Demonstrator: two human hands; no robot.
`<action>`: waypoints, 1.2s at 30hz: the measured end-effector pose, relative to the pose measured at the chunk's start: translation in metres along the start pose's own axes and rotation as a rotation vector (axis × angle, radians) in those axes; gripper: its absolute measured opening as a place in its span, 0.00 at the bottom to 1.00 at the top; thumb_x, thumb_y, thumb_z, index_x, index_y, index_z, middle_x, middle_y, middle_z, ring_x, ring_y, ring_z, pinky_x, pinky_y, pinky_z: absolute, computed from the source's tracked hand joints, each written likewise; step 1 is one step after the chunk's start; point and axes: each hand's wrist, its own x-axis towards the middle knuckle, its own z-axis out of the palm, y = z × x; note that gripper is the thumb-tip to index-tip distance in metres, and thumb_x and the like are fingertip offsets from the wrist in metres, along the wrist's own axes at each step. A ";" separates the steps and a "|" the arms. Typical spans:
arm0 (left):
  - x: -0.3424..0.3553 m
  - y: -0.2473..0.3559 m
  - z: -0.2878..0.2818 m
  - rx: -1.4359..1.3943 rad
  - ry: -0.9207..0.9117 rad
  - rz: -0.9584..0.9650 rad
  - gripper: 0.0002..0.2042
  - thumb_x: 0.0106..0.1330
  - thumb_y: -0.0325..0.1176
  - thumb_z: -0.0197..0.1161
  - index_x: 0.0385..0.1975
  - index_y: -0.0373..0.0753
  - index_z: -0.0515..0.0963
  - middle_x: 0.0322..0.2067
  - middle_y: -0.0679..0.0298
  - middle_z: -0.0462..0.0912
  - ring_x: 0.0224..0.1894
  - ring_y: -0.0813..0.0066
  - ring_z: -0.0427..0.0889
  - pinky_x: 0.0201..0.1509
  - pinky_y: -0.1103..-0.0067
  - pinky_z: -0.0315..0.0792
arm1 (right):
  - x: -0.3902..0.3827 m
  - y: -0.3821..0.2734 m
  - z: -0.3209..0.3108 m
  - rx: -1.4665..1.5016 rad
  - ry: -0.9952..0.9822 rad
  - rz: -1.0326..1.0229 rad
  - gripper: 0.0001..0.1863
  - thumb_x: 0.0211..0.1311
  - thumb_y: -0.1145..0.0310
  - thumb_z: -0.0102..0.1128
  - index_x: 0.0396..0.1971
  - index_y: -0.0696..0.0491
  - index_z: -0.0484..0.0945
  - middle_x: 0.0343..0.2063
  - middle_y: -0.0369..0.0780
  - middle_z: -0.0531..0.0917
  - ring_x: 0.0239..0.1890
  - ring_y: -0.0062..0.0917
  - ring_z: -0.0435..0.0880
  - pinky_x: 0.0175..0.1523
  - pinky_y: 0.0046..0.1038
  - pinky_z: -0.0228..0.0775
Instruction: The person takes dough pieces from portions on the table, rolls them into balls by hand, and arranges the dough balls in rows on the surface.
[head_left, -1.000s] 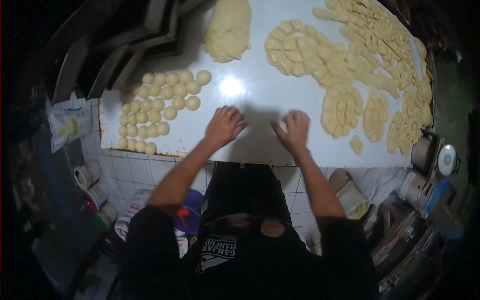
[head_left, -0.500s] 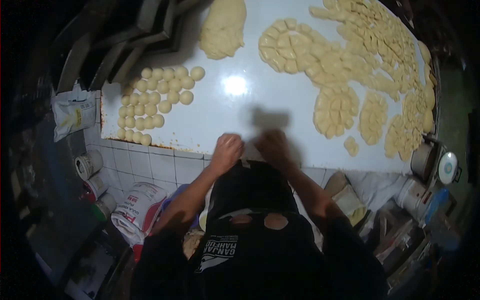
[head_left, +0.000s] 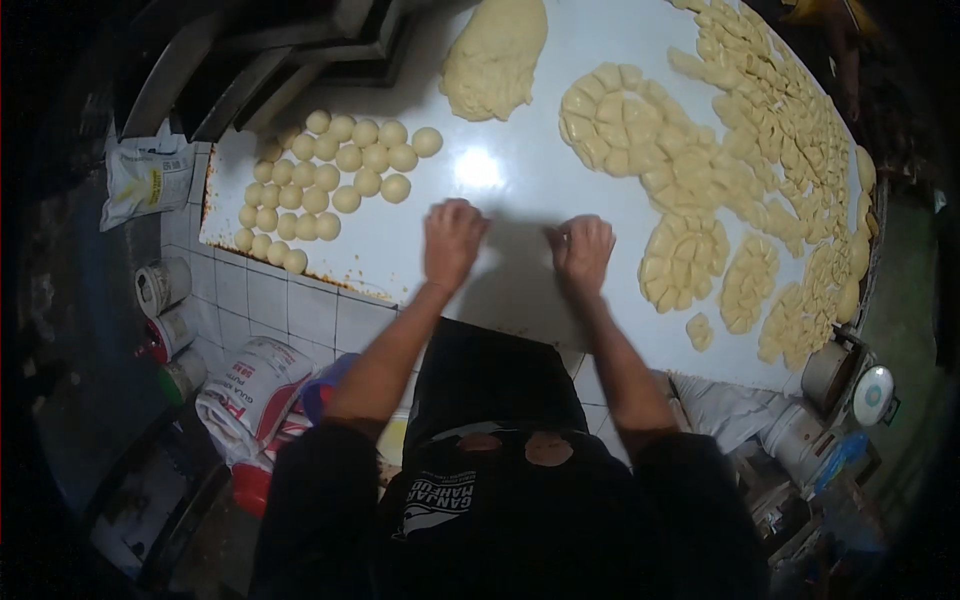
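Both my hands are over the near middle of the white tabletop (head_left: 400, 262), apart from each other. My left hand (head_left: 455, 242) is curled, knuckles up, with its thumb pointing right. Facing it, my right hand (head_left: 583, 255) is curled too, its thumb pointing left. Whatever may lie under either palm is hidden. Left of my left hand sit rows of small round dough balls (head_left: 348, 158). Beyond my hands rests a large dough lump (head_left: 496, 62). To the right of my right hand lie cut dough rounds (head_left: 684, 262) and a small loose dough piece (head_left: 699, 332).
Many cut dough pieces (head_left: 790, 130) cover the table's right side. Dark metal trays (head_left: 270, 50) overhang its far left corner. Below the near edge are a white sack (head_left: 262, 385) and several tubs (head_left: 163, 285). A pot (head_left: 826, 370) stands at the right.
My hands have moved forward from the near edge onto the table and farther apart. The view has shifted, so the dough and table appear turned slightly.
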 end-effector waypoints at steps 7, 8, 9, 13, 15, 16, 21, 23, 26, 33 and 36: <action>-0.069 -0.044 -0.039 0.027 -0.493 0.196 0.08 0.62 0.30 0.71 0.41 0.43 0.84 0.51 0.59 0.82 0.59 0.56 0.80 0.61 0.57 0.74 | -0.031 0.032 0.006 0.100 -0.005 0.026 0.08 0.67 0.69 0.68 0.38 0.57 0.80 0.39 0.50 0.80 0.43 0.51 0.77 0.51 0.49 0.68; -0.067 -0.055 -0.032 -0.023 -0.637 -0.088 0.11 0.61 0.32 0.72 0.43 0.43 0.84 0.53 0.59 0.81 0.62 0.55 0.78 0.63 0.59 0.73 | 0.027 0.006 -0.002 0.211 -0.034 0.119 0.08 0.70 0.71 0.64 0.34 0.60 0.79 0.34 0.52 0.79 0.39 0.52 0.76 0.47 0.49 0.68; -0.067 -0.047 -0.040 -0.010 -0.650 -0.097 0.11 0.61 0.32 0.72 0.43 0.43 0.84 0.53 0.59 0.81 0.62 0.55 0.78 0.63 0.59 0.73 | 0.087 -0.029 -0.010 0.420 0.017 0.122 0.09 0.72 0.70 0.62 0.34 0.61 0.79 0.34 0.53 0.78 0.40 0.52 0.76 0.47 0.48 0.69; -0.046 -0.018 -0.042 -0.152 -0.299 -0.092 0.12 0.60 0.34 0.73 0.43 0.41 0.84 0.51 0.59 0.81 0.58 0.53 0.78 0.62 0.61 0.73 | 0.237 -0.068 -0.005 0.395 0.329 -0.177 0.08 0.70 0.71 0.62 0.40 0.60 0.78 0.40 0.52 0.80 0.46 0.51 0.79 0.55 0.46 0.73; -0.059 -0.036 -0.048 -0.324 -0.500 -0.155 0.13 0.63 0.34 0.72 0.46 0.41 0.84 0.51 0.57 0.81 0.59 0.50 0.78 0.63 0.60 0.73 | 0.245 -0.058 0.017 0.173 0.172 -0.209 0.06 0.69 0.71 0.61 0.37 0.59 0.78 0.39 0.51 0.79 0.46 0.50 0.79 0.53 0.47 0.73; -0.072 -0.042 -0.057 -0.190 -0.514 0.004 0.12 0.65 0.33 0.70 0.47 0.41 0.84 0.51 0.57 0.81 0.61 0.51 0.78 0.66 0.61 0.72 | 0.212 -0.046 0.026 0.052 0.101 -0.179 0.05 0.69 0.72 0.60 0.37 0.59 0.78 0.39 0.51 0.79 0.45 0.49 0.78 0.52 0.47 0.73; -0.060 -0.076 -0.084 0.059 -1.122 0.289 0.13 0.69 0.44 0.64 0.47 0.48 0.85 0.53 0.61 0.83 0.66 0.54 0.76 0.69 0.59 0.70 | 0.001 -0.035 0.000 0.154 -0.619 -0.050 0.09 0.65 0.65 0.67 0.33 0.55 0.83 0.35 0.49 0.81 0.45 0.46 0.81 0.52 0.44 0.75; -0.026 -0.070 -0.069 0.022 -0.694 0.272 0.12 0.68 0.44 0.65 0.39 0.43 0.84 0.43 0.59 0.83 0.53 0.54 0.80 0.55 0.57 0.73 | -0.015 -0.019 -0.019 0.385 -0.549 -0.207 0.12 0.61 0.63 0.70 0.25 0.55 0.82 0.25 0.46 0.81 0.34 0.46 0.82 0.46 0.42 0.75; -0.008 0.006 -0.006 -0.095 -0.100 0.090 0.10 0.66 0.38 0.69 0.33 0.38 0.81 0.34 0.56 0.81 0.41 0.49 0.81 0.47 0.57 0.74 | 0.016 -0.045 0.023 0.007 -0.130 -0.115 0.13 0.60 0.60 0.73 0.31 0.52 0.79 0.34 0.45 0.79 0.40 0.42 0.77 0.47 0.44 0.67; -0.066 -0.032 -0.043 0.037 -0.086 0.108 0.05 0.66 0.33 0.67 0.34 0.43 0.78 0.37 0.58 0.79 0.45 0.56 0.79 0.51 0.61 0.72 | -0.024 0.017 0.008 -0.204 -0.639 -0.204 0.12 0.55 0.66 0.75 0.32 0.53 0.79 0.38 0.46 0.82 0.41 0.44 0.77 0.47 0.46 0.66; -0.049 -0.020 0.011 0.135 -0.072 -0.270 0.06 0.64 0.32 0.67 0.37 0.41 0.79 0.40 0.57 0.80 0.46 0.54 0.79 0.51 0.59 0.72 | -0.002 -0.034 0.019 0.102 -0.015 -0.206 0.12 0.64 0.66 0.73 0.37 0.55 0.78 0.41 0.45 0.81 0.46 0.46 0.76 0.52 0.49 0.65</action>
